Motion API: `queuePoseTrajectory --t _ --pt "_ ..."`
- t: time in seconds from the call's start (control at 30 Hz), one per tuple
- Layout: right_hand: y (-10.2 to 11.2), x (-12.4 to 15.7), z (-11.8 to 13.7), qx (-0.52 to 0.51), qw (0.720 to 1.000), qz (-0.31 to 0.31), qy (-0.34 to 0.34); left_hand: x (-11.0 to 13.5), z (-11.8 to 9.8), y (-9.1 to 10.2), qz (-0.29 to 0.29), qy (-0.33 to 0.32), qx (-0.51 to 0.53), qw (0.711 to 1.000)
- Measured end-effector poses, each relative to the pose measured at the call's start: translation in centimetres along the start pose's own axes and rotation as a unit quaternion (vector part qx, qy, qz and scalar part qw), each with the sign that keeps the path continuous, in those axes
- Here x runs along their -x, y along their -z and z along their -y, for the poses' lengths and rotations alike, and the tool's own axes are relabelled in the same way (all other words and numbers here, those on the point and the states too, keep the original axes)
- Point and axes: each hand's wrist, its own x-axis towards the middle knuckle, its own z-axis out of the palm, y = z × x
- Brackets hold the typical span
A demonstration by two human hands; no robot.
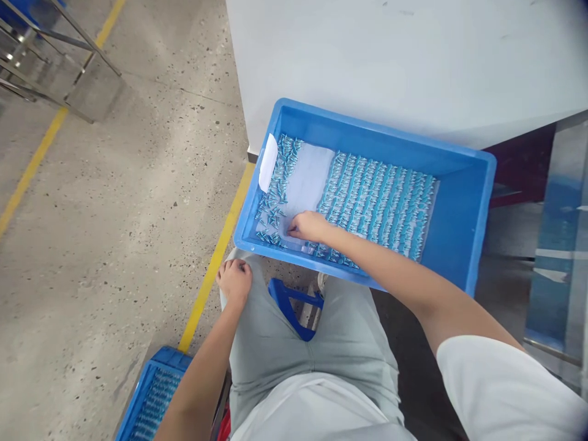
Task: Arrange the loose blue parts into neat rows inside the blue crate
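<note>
A blue plastic bin lies in front of me with small teal pieces with pointed ends in it. On its right side these pieces stand in neat rows; at the left end lies a loose, jumbled heap. A strip of white sheet shows between them. My right hand reaches over the near rim, its fingers closed low over the sheet beside the loose pieces; what they pinch is hidden. My left hand rests on my left knee, fingers bent loosely over it, outside the bin.
A white label is on the bin's left wall. Another blue bin with rows of similar pieces stands at lower left. A white panel rises behind. A metal-framed stool and yellow floor lines are to the left.
</note>
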Motion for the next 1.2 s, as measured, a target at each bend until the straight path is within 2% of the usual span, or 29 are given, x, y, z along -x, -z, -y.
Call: queuePoseTrajectory --t 0.13,0.23,0.37,0.5,0.7,1.03,1.2 --pt "-0.2 0.1 -0.3 -0.006 1.000 0.024 -0.019 0.0 -0.1 0.1 0.003 0.001 -0.003 1.000" --pt "0.3 -0.1 -0.9 -0.009 0.999 0.028 -0.022 0.0 -0.2 0.2 0.001 0.001 -0.001 1.000" --pt "1.7 0.0 -1.5 -0.009 1.000 0.015 0.020 -0.1 -0.1 0.0 0.005 0.004 -0.005 1.000" --pt "2.4 0.1 -0.8 0.008 0.997 0.013 0.074 -0.2 -0.1 -0.1 0.003 0.006 -0.009 1.000" --pt "1.8 -0.7 0.3 0.048 0.992 0.049 0.102 -0.1 -0.4 0.3 0.014 0.014 -0.013 1.000" --pt "0.8 0.3 -0.4 0.066 0.980 0.095 0.164 -0.1 -0.4 0.3 0.009 0.003 -0.030 1.000" --pt "-0.3 1.0 -0.7 0.055 0.979 0.086 0.177 -0.1 -0.5 0.4 0.005 0.002 -0.034 0.999"
